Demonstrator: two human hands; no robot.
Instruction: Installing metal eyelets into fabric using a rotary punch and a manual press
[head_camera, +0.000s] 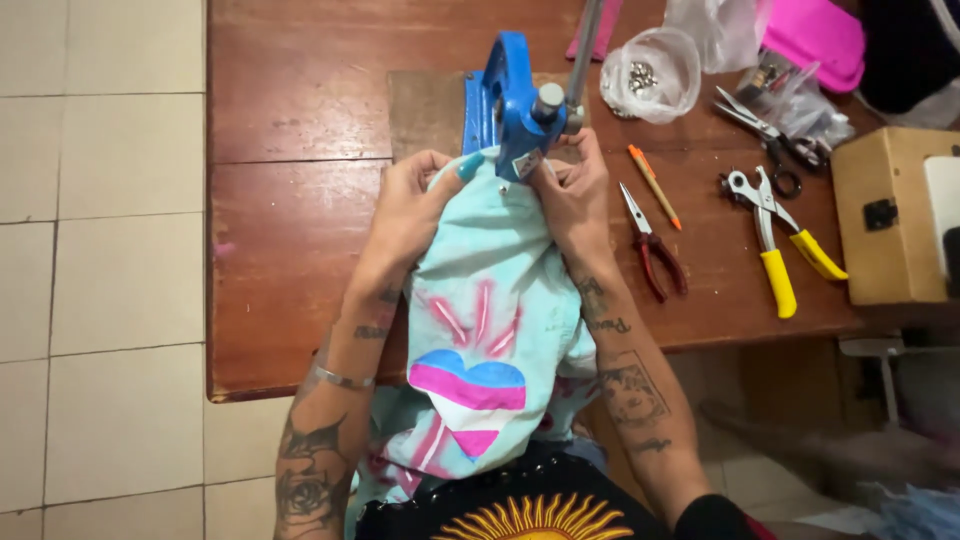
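A light turquoise garment (490, 290) with a painted pink, blue and white heart lies from the table edge down to my lap. My left hand (415, 205) grips its top edge on the left. My right hand (575, 190) pinches the cloth on the right, just under the head of a blue hand press (510, 100). The press stands on a wooden board (425, 110), its grey lever rising toward the far side. The fabric's edge sits beneath the press head, between both hands.
On the wooden table (290, 240), right of the press: red-handled pliers (655, 250), an orange pencil (655, 185), yellow-handled punch pliers (775, 245), scissors (765, 130), a clear tub of metal snaps (650, 75), plastic bags and a tan box (890, 215). Tiled floor lies to the left.
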